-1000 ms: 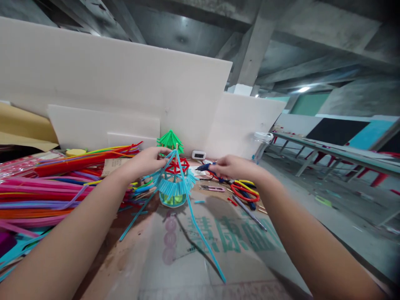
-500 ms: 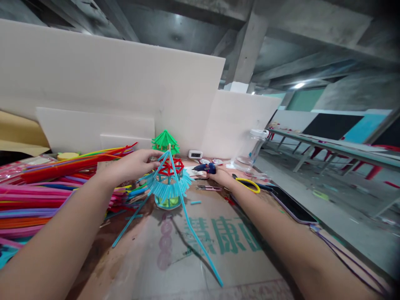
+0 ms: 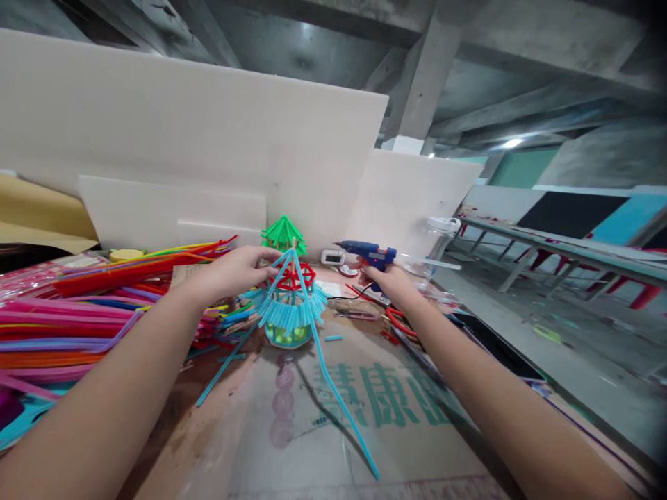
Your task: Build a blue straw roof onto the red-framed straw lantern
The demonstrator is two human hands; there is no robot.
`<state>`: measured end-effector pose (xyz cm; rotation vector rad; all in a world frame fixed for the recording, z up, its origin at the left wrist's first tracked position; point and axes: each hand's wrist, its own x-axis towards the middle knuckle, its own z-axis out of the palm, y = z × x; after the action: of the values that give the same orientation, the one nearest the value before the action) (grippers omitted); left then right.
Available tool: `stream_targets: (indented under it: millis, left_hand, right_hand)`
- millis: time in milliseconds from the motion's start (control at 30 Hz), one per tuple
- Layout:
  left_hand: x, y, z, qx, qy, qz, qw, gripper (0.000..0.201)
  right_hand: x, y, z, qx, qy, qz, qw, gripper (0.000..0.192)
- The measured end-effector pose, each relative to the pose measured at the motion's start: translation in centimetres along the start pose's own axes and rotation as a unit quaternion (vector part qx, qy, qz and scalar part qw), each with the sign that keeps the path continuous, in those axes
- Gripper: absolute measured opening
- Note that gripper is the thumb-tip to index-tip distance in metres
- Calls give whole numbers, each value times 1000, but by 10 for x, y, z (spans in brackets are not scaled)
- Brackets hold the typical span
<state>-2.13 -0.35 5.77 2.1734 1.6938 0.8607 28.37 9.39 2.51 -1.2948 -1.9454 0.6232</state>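
L hand (image 3: 237, 272) reaches fwd over the desk (image 3: 313, 444) w/ fingers closed, pinching the top of the blue straws (image 3: 305, 316) where they meet at the peak of the straw pagoda model (image 3: 289, 305), just in front of the small wooden stick poking out at the tip. Model stands upright near desk centre-back: light-blue fringe skirt, red straw lattice above it, greenish base below. Two long blue straws run from the peak down to the desk, one slanting toward the near right edge, a shorter one to the left. R hand (image 3: 390, 281) is raised off the desk to the right of the model, fingers wrapped tight on the grip of a blue glue gun (image 3: 367, 253); nozzle points left toward the model's top but sits apart from it, not touching. The two hands are apart, model between them. Behind the model stands a smaller green straw pagoda (image 3: 283, 235), close to the white foam boards (image 3: 208, 139) leaning along the back. Left side of desk: big pile of coloured straws (image 3: 78, 312), pink, orange, red, purple. Right of the model: small snips (image 3: 357, 315), red & yellow bits, black cable, a clear plastic bottle (image 3: 438, 239) farther back. Short blue straw offcut (image 3: 333, 338) lies on the desk just right of the model base. Cardboard under it all has green printed characters.
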Motion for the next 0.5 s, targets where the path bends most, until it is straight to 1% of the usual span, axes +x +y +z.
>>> stream_targets:
  millis: [100, 167, 267, 333, 367, 433, 500]
  left_hand:
    - [-1, 4, 0, -2, -12, -10, 1000, 46]
    - [0, 5, 0, -8, -22, 0, 1000, 46]
    - [1, 3, 1, -16, -23, 11, 1000, 47]
    - [1, 1, 1, -18, -20, 13, 1000, 48]
    - [2, 0, 2, -18, -18, 16, 1000, 48]
    - [2, -1, 2, -19, -15, 20, 1000, 47]
    - [2, -1, 2, -19, -11, 21, 1000, 46]
  right_hand:
    - [-20, -22, -13, 36, 3, -63, 997, 34]
    - [-34, -34, -18, 22, -16, -104, 994, 38]
    - [-52, -45, -19, 19, -77, -156, 985, 37]
    - [-59, -50, -14, 39, -122, -180, 975, 34]
    - [-61, -52, -10, 43, -135, -188, 972, 34]
    - [-63, -53, -4, 30, -127, -199, 971, 32]
    - [-62, -51, 1, 4, -99, -203, 974, 29]
